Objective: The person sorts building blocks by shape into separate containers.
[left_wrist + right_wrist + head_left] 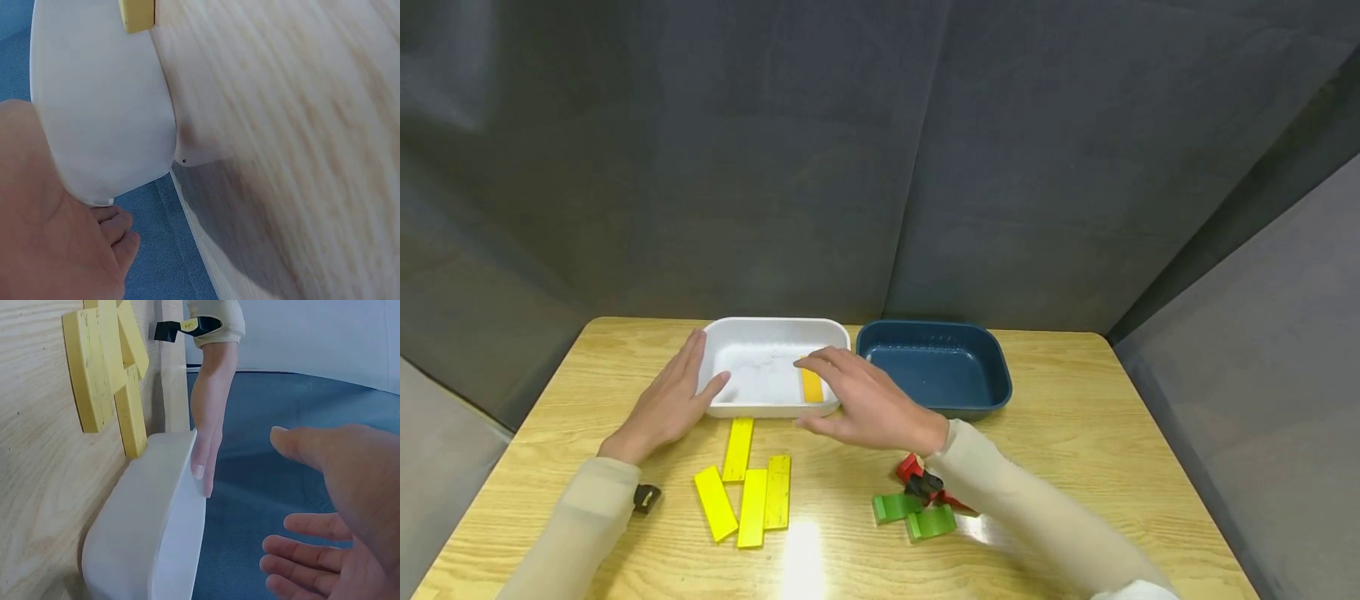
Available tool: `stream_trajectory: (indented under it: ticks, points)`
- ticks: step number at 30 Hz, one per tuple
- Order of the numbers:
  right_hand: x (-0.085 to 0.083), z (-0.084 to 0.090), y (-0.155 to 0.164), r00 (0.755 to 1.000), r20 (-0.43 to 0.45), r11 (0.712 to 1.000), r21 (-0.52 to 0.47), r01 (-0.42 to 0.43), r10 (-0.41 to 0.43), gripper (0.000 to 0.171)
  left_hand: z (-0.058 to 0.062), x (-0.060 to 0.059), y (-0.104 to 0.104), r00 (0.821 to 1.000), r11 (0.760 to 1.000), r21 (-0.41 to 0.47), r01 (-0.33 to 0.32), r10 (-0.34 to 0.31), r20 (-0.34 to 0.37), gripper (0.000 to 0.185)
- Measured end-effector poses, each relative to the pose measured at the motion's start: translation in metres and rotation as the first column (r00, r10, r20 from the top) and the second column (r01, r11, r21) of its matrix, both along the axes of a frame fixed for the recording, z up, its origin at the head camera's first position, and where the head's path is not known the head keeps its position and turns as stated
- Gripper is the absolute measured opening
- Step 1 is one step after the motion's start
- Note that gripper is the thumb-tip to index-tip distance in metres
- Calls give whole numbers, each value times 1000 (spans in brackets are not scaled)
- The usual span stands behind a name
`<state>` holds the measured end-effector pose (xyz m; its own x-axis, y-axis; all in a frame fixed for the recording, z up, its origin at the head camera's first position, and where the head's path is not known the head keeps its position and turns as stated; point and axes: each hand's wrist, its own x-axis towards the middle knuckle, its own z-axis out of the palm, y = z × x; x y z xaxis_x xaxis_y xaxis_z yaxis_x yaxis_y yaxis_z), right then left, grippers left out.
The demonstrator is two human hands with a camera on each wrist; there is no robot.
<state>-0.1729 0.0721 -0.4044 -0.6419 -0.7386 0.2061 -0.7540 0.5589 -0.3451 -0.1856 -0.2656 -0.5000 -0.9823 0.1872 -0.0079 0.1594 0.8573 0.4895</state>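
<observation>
Against the left end of a white tray (752,411) rests my left hand (666,404), its fingers straight along the outside and its thumb over the rim. The left wrist view shows that palm (44,219) beside the tray's end wall. Above the tray's right end is my right hand (872,404), with thumb and fingers spread apart and nothing between them, as the right wrist view also shows. An orange-yellow block (811,386) lies in the tray under the right fingers, partly covered by them. Several flat yellow blocks (752,508) lie on the table in front of the tray.
A dark blue tray (934,408) stands right beside the white one. Two green blocks (931,523), red pieces (910,467) and a black piece (925,485) lie near the right forearm. Dark cloth (775,167) hangs behind the wooden table (1060,433).
</observation>
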Motion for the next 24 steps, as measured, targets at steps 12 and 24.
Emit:
stream_trajectory:
  ticks: [12, 24]
  points:
    - [13, -7, 4, 1000, -5, 1000, -7, -18, 18, 72, -2, -1, 0, 1000, 1000, 5, -8, 8, 3, 94]
    - [24, -11, 8, 999, 28, 1000, -4, -27, 27, 73, 2, -3, 1, 1000, 1000, 2, -2, 2, -1, 94]
